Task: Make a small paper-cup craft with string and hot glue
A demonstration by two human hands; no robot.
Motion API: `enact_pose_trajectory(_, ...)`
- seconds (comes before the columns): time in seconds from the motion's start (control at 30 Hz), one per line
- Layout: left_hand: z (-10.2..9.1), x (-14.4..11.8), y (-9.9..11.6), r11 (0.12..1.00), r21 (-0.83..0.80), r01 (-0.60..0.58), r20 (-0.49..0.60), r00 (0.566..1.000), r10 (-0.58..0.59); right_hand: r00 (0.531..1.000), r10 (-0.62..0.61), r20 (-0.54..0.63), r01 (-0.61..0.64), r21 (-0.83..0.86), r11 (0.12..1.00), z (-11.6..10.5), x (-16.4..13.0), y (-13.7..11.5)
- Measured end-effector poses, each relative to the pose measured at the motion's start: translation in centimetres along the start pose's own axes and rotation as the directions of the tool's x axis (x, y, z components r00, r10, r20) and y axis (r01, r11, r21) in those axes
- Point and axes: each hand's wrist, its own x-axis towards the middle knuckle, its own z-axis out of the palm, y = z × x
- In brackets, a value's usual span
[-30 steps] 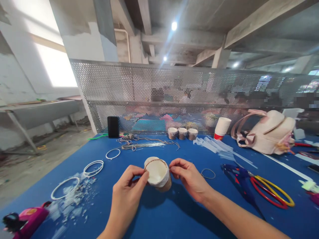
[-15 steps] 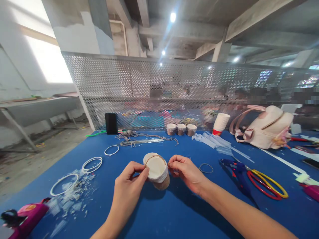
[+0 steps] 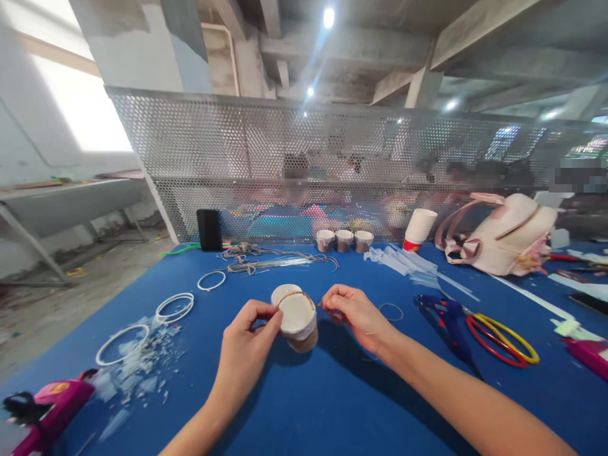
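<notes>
A small cup (image 3: 297, 316) with a whitish covered top and a brown lower part stands tilted in front of me. Brown twine (image 3: 300, 293) curves across the far side of its top. My left hand (image 3: 249, 332) is closed at the cup's left edge, thumb and forefinger pinching the rim where the twine comes in. Just right of the cup, apart from it, is my right hand (image 3: 354, 316), its fingertips pressed together. A tiny brownish tip shows at those fingers; what it belongs to is too small to tell.
White rings (image 3: 175, 308) and clear scraps (image 3: 135, 364) lie left, near a magenta tool (image 3: 52, 411). Behind are grey cords (image 3: 256, 256), a black phone-like slab (image 3: 209, 230) and small cups (image 3: 344, 240). At right: paper cups (image 3: 420, 228), glue gun (image 3: 444, 320), scissors (image 3: 503, 339), backpack (image 3: 510, 234).
The cup and both hands sit slightly higher in view. A small gap now shows between the right fingertips and the cup's rim. The left hand keeps its pinch.
</notes>
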Motion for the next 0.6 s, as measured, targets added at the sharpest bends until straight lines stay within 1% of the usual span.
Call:
enact_pose_trajectory(0.13,0.2,0.5,-0.8,0.996,0.076,-0.044,0.033,0.999,0.042,0.999,-0.018,-0.034,0.018,-0.004,1.0,-0.6,0.4,-0.5)
enact_pose_trajectory(0.27,0.3,0.6,-1.7,0.982,0.12,-0.143,0.122,0.984,0.128,0.999,-0.02,-0.049,0.022,0.048,0.999,-1.4,0.7,-1.4)
enact_pose_trajectory(0.4,0.3,0.7,-2.4,0.965,0.167,-0.201,0.197,0.966,0.168,0.999,-0.015,-0.028,0.02,0.179,0.984,-2.2,0.6,-2.9)
enact_pose_trajectory(0.5,0.2,1.0,-2.6,0.957,0.21,-0.201,0.197,0.967,0.16,1.0,0.016,0.005,-0.016,0.297,0.955,-2.4,0.4,-3.9)
enact_pose_trajectory(0.6,0.1,1.2,-2.4,0.957,0.22,-0.188,0.187,0.971,0.148,0.998,0.044,0.039,-0.055,0.387,0.921,-2.2,0.2,-4.3)
